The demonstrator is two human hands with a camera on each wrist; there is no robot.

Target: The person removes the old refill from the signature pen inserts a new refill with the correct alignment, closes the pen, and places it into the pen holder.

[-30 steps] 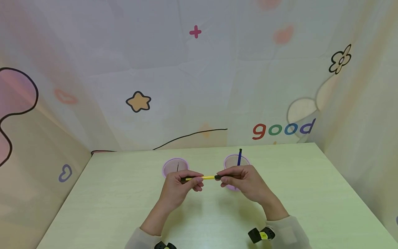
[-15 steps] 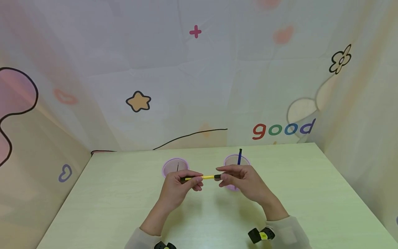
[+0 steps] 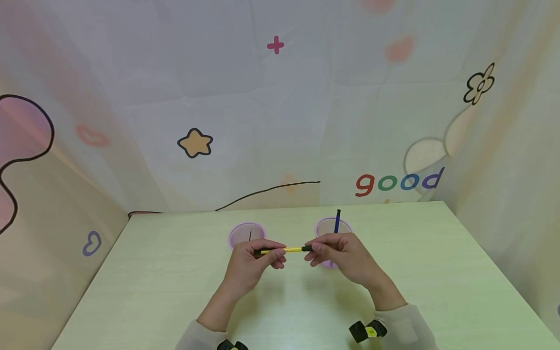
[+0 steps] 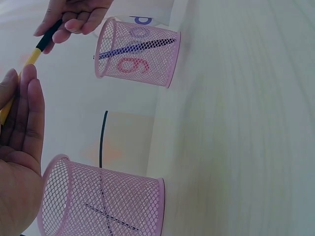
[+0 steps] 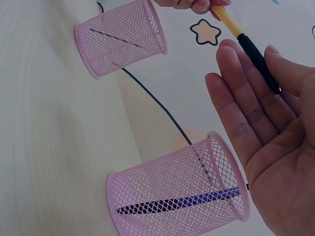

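Soft, even light fills the head view, where the pale surface (image 3: 455, 272) has a faint glare at bottom centre and soft-edged shadows (image 3: 350, 294) at lower centre. Both wrist views look dimmer, bluish and slightly hazy.

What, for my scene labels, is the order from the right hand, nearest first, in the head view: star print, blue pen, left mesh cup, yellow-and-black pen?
1. Yellow-and-black pen: held in the right hand.
2. Blue pen: just beyond that hand.
3. Left mesh cup: leftward.
4. Star print: left, on backdrop.
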